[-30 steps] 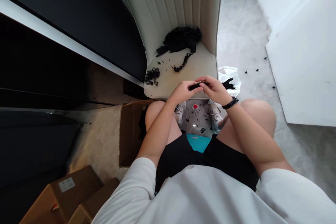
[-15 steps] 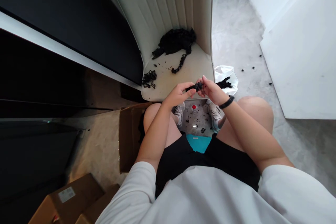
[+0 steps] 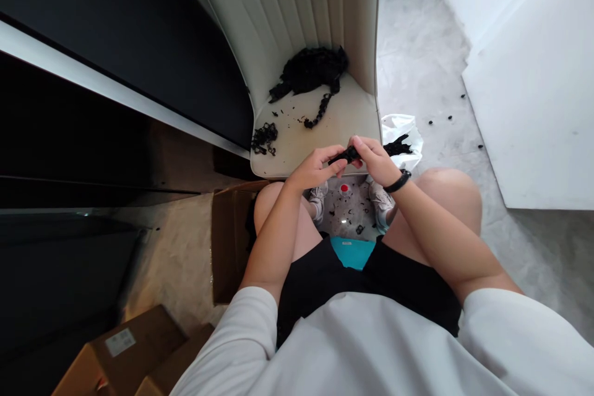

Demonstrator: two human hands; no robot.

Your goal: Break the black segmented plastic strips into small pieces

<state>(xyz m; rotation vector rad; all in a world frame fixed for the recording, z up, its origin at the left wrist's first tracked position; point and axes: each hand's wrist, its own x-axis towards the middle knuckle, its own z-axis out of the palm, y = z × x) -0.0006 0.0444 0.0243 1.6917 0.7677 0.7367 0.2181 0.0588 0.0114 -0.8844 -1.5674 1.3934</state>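
- Black piece (image 3: 344, 156): slim, lumpy; material unclear.
- Left hand (image 3: 313, 167): grip closed, thumb and fingers on piece's left end.
- Right hand (image 3: 375, 159): grip pinched on right end; piece spans both grips, above front edge of chair (image 3: 297, 142).
- Chair: pale, smooth, ridged back; holds ragged black heap (image 3: 309, 71), knobbly strand (image 3: 320, 112).

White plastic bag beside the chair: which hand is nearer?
Right. The right hand is just left of the white plastic bag; the left hand is farther left, beyond the right.
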